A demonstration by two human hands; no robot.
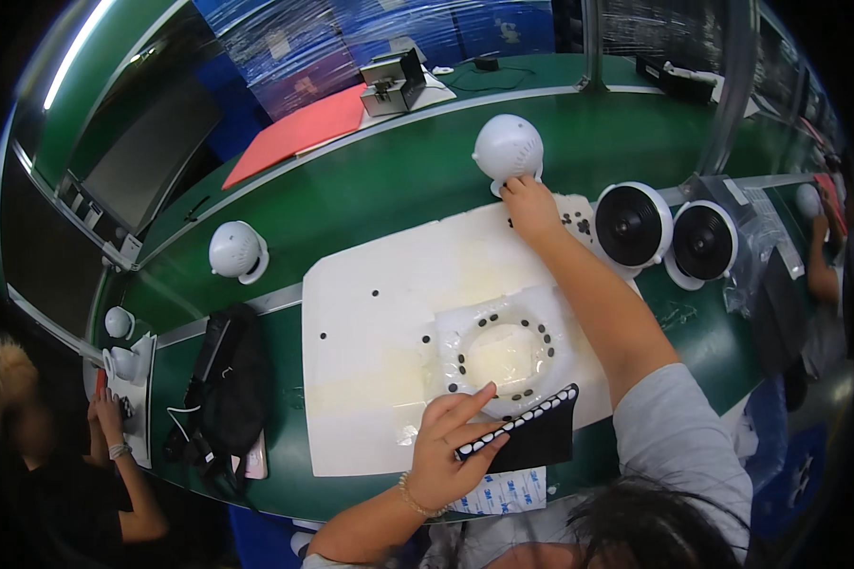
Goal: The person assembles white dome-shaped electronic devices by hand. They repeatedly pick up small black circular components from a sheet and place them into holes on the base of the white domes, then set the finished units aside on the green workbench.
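My left hand pinches the edge of a black sheet bearing a row of white round pads, at the near edge of a white board. My right hand reaches to the far side, its fingers closed at the foot of a white ball-shaped device. That hand partly hides the foot. Between my hands lies a white foam piece with a round recess, ringed by small black dots. More black dots are clustered beside my right wrist.
Two white devices with black ringed fronts stand at the right, near a clear plastic bag. Another white device is at the left, beyond a black bag. A co-worker's hands are at far left; another person is at far right.
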